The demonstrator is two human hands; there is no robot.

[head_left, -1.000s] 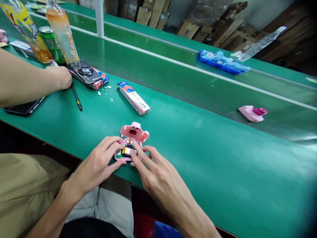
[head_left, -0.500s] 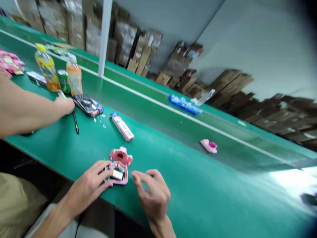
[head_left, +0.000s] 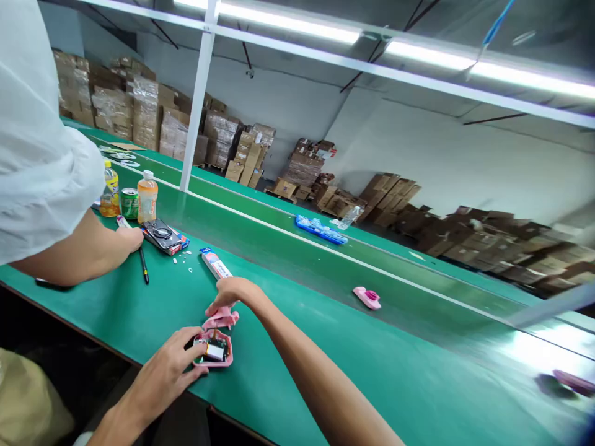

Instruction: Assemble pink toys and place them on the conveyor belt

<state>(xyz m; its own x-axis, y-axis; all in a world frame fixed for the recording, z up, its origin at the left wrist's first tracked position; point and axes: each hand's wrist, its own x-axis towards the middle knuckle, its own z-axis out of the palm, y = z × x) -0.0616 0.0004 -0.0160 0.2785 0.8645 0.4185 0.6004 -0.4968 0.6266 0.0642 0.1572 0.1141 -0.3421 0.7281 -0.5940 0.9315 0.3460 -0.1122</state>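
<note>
An opened pink case (head_left: 225, 359) lies near the front edge of the green table, a circuit board and a white battery (head_left: 214, 352) showing inside. My left hand (head_left: 174, 365) grips the left side of this case, fingertips over its edge by the battery. Behind it, the pink cover (head_left: 222, 319) is tilted up, joined by a thin orange strip. My right hand (head_left: 232, 291) reaches over the cover with its fingers closed and pointing down to it; the fingertips are partly hidden. Just beyond that hand is a white and blue box (head_left: 214, 262).
A co-worker's arm (head_left: 88, 244) reaches in from the left, near a black pen (head_left: 144, 266), a phone-like device (head_left: 162, 234), bottles (head_left: 147, 199) and a can (head_left: 129, 203). A pink part (head_left: 367, 297) and a blue tray (head_left: 320, 229) lie on the belt (head_left: 279, 238).
My right hand has moved from the right of the pink case to its raised cover, beyond the case. My left hand stays on the case. The view has tilted up, and the co-worker's sleeve shows.
</note>
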